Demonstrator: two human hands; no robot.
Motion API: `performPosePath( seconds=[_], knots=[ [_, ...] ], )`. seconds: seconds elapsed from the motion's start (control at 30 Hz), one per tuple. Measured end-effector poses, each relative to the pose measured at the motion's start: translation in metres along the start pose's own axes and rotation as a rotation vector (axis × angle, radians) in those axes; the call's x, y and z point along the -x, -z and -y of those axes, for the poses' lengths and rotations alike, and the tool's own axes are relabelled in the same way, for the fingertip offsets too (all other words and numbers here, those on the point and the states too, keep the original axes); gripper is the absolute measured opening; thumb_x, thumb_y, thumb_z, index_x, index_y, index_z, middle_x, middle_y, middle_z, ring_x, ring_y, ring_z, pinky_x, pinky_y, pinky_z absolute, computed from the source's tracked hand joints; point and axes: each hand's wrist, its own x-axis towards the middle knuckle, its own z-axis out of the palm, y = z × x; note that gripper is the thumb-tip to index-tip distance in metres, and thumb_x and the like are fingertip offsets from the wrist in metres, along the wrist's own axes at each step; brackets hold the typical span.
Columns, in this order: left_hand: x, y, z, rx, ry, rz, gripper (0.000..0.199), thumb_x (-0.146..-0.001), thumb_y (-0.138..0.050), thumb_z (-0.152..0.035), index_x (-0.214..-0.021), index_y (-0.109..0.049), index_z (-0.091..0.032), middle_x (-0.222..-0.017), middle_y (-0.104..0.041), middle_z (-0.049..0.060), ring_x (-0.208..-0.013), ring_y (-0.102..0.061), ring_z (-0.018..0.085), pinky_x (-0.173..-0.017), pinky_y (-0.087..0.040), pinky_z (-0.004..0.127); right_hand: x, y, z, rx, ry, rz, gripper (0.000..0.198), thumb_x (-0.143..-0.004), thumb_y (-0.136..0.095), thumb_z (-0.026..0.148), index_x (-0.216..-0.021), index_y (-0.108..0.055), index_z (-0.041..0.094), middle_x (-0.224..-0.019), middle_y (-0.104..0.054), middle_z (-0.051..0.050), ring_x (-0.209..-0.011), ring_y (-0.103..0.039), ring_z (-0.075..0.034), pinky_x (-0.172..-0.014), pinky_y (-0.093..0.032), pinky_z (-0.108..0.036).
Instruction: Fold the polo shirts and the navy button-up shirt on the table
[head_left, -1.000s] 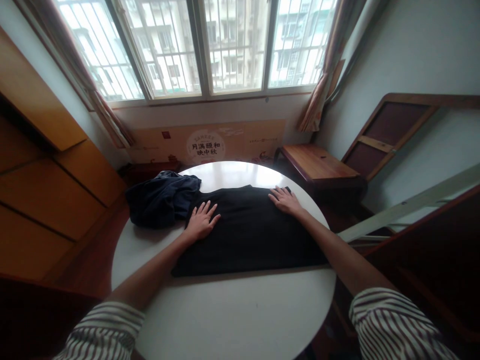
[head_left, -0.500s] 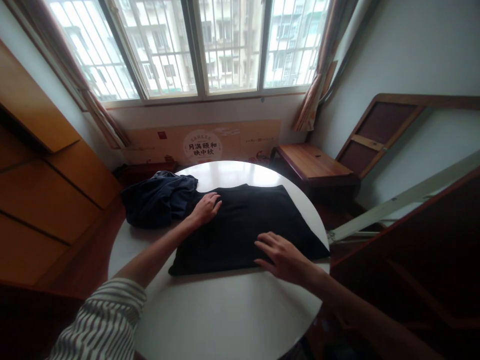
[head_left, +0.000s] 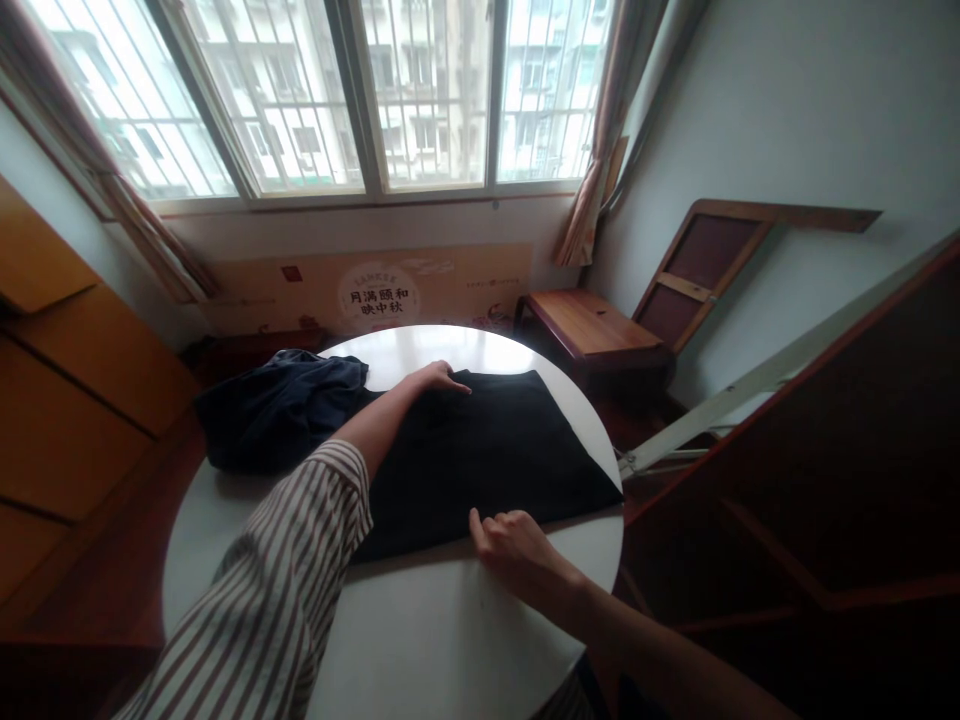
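Head view: we see black cloth lying flat on a round white table; our left hand is at its far edge, thumb apart; our right hand curls at its near edge; whether either pinches fabric, we cannot tell; a dark-blue bundle lies left.

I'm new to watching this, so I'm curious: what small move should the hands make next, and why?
Perhaps the right hand should pinch the near edge of the black cloth: it is curled there, the left hand is at the far edge, and the cloth lies spread on the white table. Whether either hand grips it is unclear.
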Motion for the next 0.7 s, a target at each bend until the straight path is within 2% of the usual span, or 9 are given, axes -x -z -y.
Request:
performPosePath(
  seconds=[0.13,0.3,0.43,0.53,0.63,0.7],
  knots=[
    [-0.004,0.009,0.001,0.022,0.006,0.068,0.059,-0.059,-0.080,-0.063,-0.094,-0.074,-0.015,-0.092,-0.075,0.009,-0.092,-0.068,0.028,-0.078,-0.051,0.030,0.002,-0.007,0.008,-0.005,-0.006,-0.060,0.039,-0.086,-0.054,0.003,-0.124,-0.058,-0.002,-0.070,-0.065,-0.009,-0.060,-0.064,-0.020,-0.052,-0.043,-0.032],
    [-0.002,0.012,0.000,0.019,-0.015,0.069,0.054,-0.065,-0.079,-0.057,-0.099,-0.073,-0.016,-0.097,-0.074,0.007,-0.091,-0.067,0.025,-0.079,-0.051,0.027,-0.001,-0.011,0.007,-0.045,-0.026,-0.096,0.036,-0.085,-0.055,0.002,-0.120,-0.062,0.002,-0.069,-0.065,-0.008,-0.060,-0.064,-0.020,-0.053,-0.043,-0.031],
    [0.006,0.007,-0.001,-0.015,-0.028,-0.001,0.052,-0.077,-0.071,-0.055,-0.110,-0.069,-0.015,-0.108,-0.072,0.010,-0.098,-0.066,0.024,-0.085,-0.051,0.028,-0.002,-0.012,0.008,-0.056,-0.011,-0.091,0.036,-0.084,-0.054,0.001,-0.119,-0.063,0.001,-0.071,-0.066,-0.010,-0.061,-0.065,-0.021,-0.053,-0.044,-0.032],
    [0.017,0.003,-0.010,-0.068,-0.045,-0.093,0.054,-0.081,-0.071,-0.048,-0.122,-0.062,-0.014,-0.120,-0.065,0.014,-0.110,-0.061,0.027,-0.094,-0.049,0.034,-0.001,-0.014,0.009,-0.045,-0.022,-0.123,0.038,-0.086,-0.051,0.001,-0.122,-0.062,0.002,-0.074,-0.068,-0.011,-0.066,-0.067,-0.022,-0.059,-0.047,-0.033],
    [0.040,-0.002,-0.026,-0.135,-0.089,-0.201,0.049,-0.086,-0.068,-0.035,-0.129,-0.056,-0.016,-0.133,-0.055,0.017,-0.125,-0.051,0.032,-0.103,-0.043,0.043,-0.001,-0.010,0.006,-0.108,-0.017,-0.059,0.039,-0.085,-0.051,0.000,-0.122,-0.061,0.004,-0.076,-0.070,-0.010,-0.067,-0.068,-0.022,-0.059,-0.047,-0.031],
    [0.067,-0.011,-0.039,-0.173,-0.125,-0.240,0.036,-0.090,-0.060,-0.029,-0.124,-0.059,-0.016,-0.132,-0.054,0.017,-0.125,-0.050,0.033,-0.103,-0.042,0.045,-0.001,0.000,-0.002,-0.218,-0.025,0.005,0.031,-0.085,-0.052,0.003,-0.113,-0.065,0.009,-0.075,-0.071,-0.008,-0.064,-0.067,-0.021,-0.056,-0.044,-0.029]
  ],
)
